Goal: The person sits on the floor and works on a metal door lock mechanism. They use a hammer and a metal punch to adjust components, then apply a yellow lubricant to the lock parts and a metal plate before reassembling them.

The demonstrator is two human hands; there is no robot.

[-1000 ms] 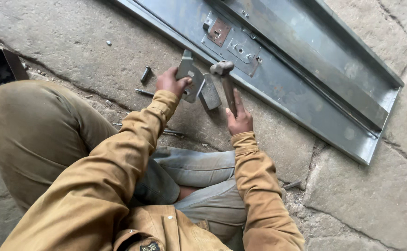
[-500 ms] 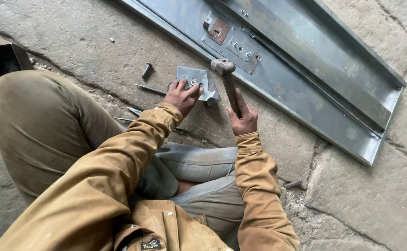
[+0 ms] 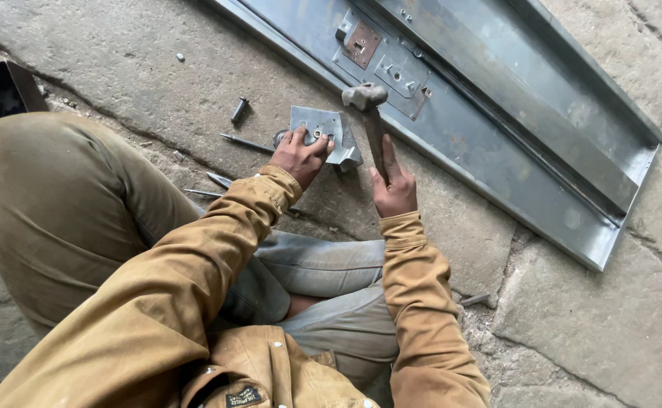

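Small bent grey sheet-metal plate with holes [image 3: 323,134] now lies flat on the stone floor [image 3: 142,68], just short of the near edge of the long grey folded-steel channel [image 3: 497,143]. A second ago it was tilted up off the floor in the left hand; half a second ago it was already down. So positioning looks finished and the plate is being held for striking.

Left hand [image 3: 298,156]: fingers spread, pressing down on the plate's near-left edge.

Right hand [image 3: 393,183]: fingers wrapped tight round the wooden handle of the steel-headed hammer [image 3: 369,113]. Head sits just right of the plate, over the channel's near flange, about where it was before; can't tell if it touches anything.

Left of the plate, away from the channel: dark short bolt [image 3: 239,110], thin steel rod [image 3: 246,143]. Rusty brown lock plate [image 3: 362,44] sits inside the channel.
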